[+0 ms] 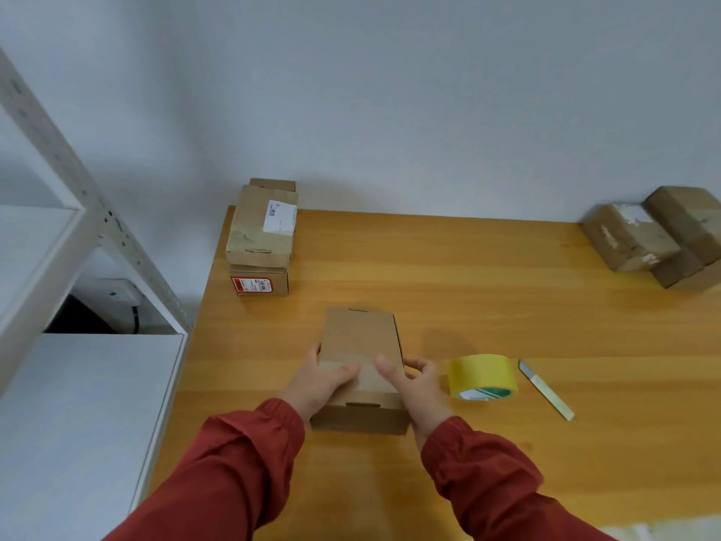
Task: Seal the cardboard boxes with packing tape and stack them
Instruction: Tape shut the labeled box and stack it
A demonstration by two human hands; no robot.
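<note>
A plain brown cardboard box (361, 337) with its lid closed lies on the wooden table (487, 275), straight in front of me. My left hand (318, 380) grips the box's left side, thumb lying on the lid. My right hand (415, 388) holds the right side, thumb on the lid and fingers curled round the edge. A roll of yellow packing tape (482, 376) lies just right of the box. A slim box cutter (546, 390) lies right of the tape.
A stack of cardboard boxes (261, 232) stands at the table's far left corner, the bottom one with a red label. More brown boxes (655, 236) sit at the far right. A white metal shelf unit (78, 345) stands left of the table.
</note>
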